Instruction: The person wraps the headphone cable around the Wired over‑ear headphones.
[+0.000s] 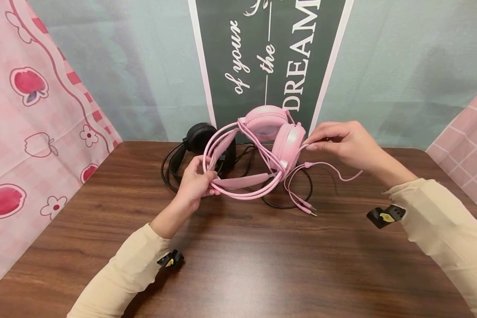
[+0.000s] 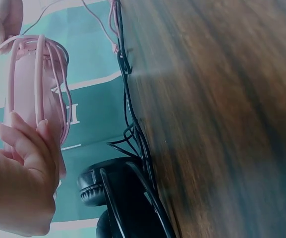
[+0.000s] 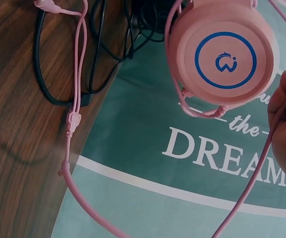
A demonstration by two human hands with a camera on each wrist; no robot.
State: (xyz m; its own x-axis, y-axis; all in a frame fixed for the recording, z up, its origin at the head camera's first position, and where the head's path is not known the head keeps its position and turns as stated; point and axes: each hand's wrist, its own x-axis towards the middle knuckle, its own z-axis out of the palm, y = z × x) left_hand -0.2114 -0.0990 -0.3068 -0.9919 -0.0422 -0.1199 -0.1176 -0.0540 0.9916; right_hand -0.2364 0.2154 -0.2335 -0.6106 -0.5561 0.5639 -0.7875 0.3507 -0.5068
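A pink headset [image 1: 287, 148] hangs over the far part of the table, its ear cups facing the wall. My left hand [image 1: 196, 181] grips it by the headband, thumb on top and fingers beneath, as the left wrist view also shows from the side. Strands of its pink cable [image 3: 252, 183] loop across the headband and ear cups. Beside the right ear cup, my right hand [image 1: 343, 141] pinches that cable between thumb and fingertips. From there the cable droops to a small splitter, and two pink plugs [image 1: 306, 207] dangle below it.
Behind the left hand, a black headset [image 1: 200, 137] lies on the brown wooden table [image 1: 242, 260]. Its black cables [image 2: 138, 134] trail to the right. A green poster [image 1: 270, 57] hangs on the back wall. Pink patterned cloths [image 1: 28, 128] border both sides.
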